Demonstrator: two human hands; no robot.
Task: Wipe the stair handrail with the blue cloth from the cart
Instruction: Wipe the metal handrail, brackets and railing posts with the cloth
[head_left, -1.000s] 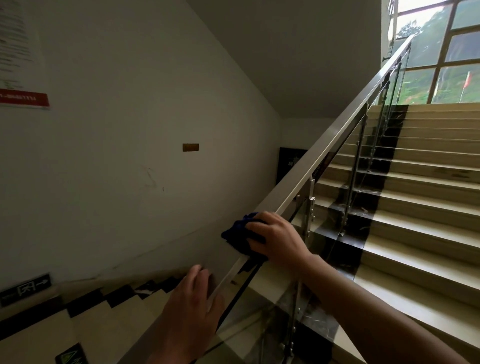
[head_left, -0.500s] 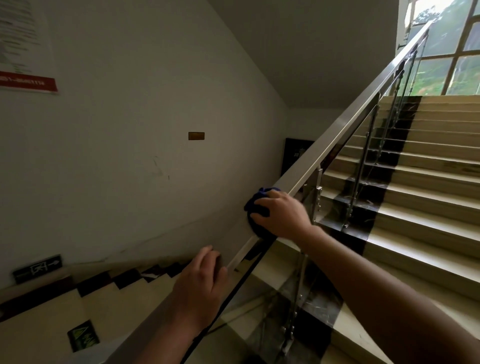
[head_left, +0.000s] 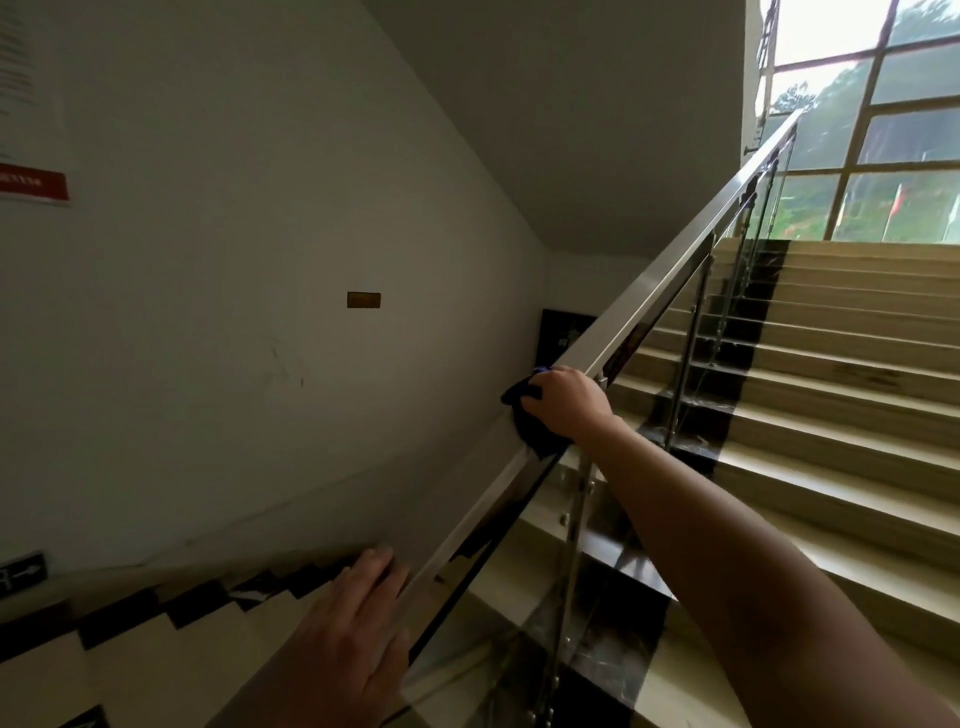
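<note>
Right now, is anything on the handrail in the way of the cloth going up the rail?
Nothing visible. The right hand grips the blue cloth on the handrail, and the rail's top runs bare above it toward the window. The posts sit under the rail. The left hand rests lower down.

Head-worn view, close, up along handrail (head_left: 660, 277)

White wall (head_left: 208, 338) at left carries a brass plate (head_left: 363, 300), a red-banded notice (head_left: 32, 183) and an exit sign (head_left: 22, 572). Beige stairs (head_left: 857, 415) with a dark band rise to a gridded, daylit window (head_left: 883, 130).
</note>
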